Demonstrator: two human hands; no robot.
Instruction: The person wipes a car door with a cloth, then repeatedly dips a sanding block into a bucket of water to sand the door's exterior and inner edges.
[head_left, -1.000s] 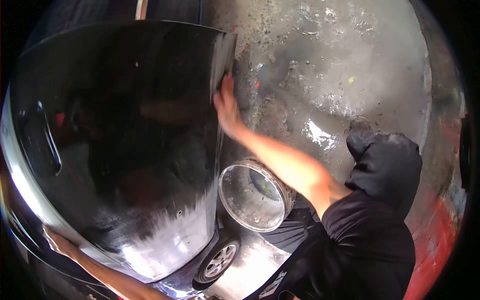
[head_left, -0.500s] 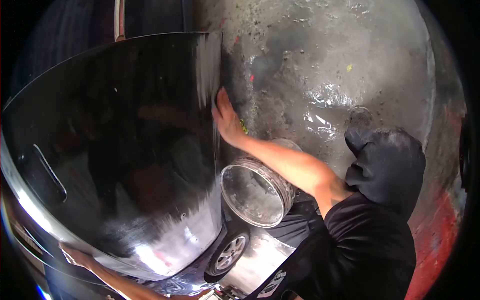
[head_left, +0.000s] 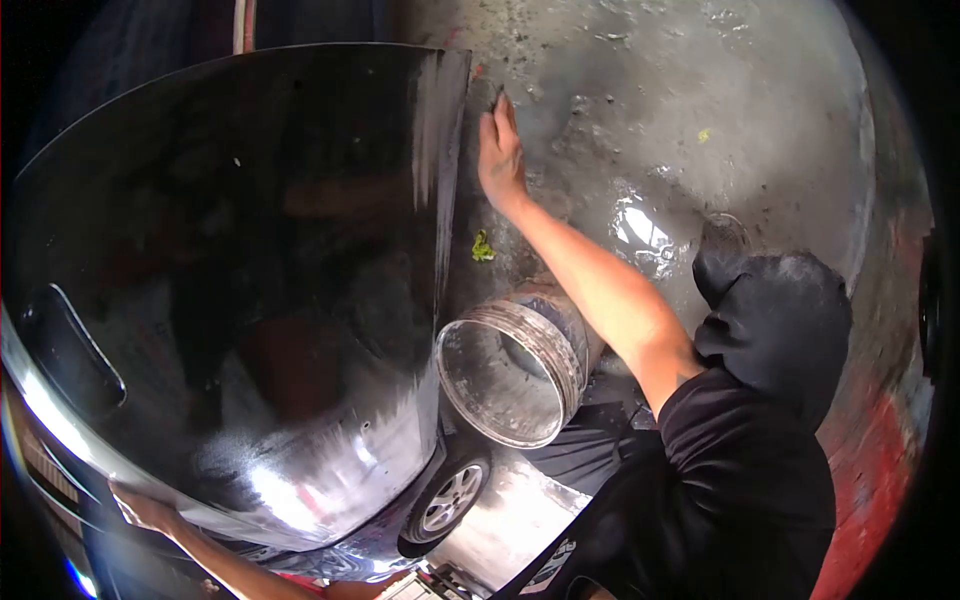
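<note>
A large glossy black panel (head_left: 300,230) with pale, dull patches along its right and lower edges fills the left half of the view. My right hand (head_left: 502,160) is just off the panel's right edge, over the floor, its fingers stretched out; a small dark spot shows at the fingertips, too small to make out. At the lower left, my left hand (head_left: 142,508) holds the panel's rim, with part of its fingers hidden at the edge. A dirty round bucket (head_left: 570,350) lies tilted below my right forearm, its mouth facing the panel.
Wet grey floor (head_left: 780,120) spreads at the upper right, with a yellow-green scrap (head_left: 482,246) near the panel. A car wheel (head_left: 450,502) is at the bottom centre. My dark-clothed leg and shoe (head_left: 722,245) are at the right, near red floor paint (head_left: 880,450).
My right hand has moved up and right, away from the panel's edge. The view has shifted slightly. The yellow-green scrap, partly covered before, shows fully. My left hand stays at the rim.
</note>
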